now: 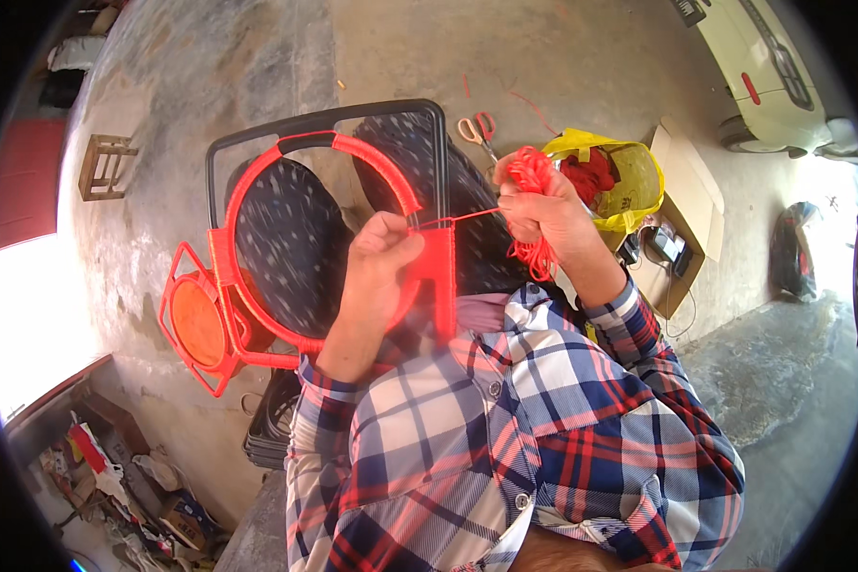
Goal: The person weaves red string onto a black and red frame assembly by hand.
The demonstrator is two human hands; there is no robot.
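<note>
A black metal frame (324,114) with a ring (221,253) in it lies across my lap. Red cord is wound round most of the ring and the frame's near right corner (436,272); a short stretch at the ring's top shows black. My left hand (377,267) is closed at that corner, thumb against the red winding; what its fingers pinch is hidden. In my right hand (548,214) is a bundle of red cord (532,174). One strand (475,214) runs taut from it to the corner.
Orange-handled scissors (480,132) lie beyond my knees. At right stand a yellow bag (639,167) with red material inside and a cardboard box (701,214). A red-wrapped frame with an orange disc (200,322) is at left, a wooden stool (108,168) farther off. A vehicle (767,71) is at far right.
</note>
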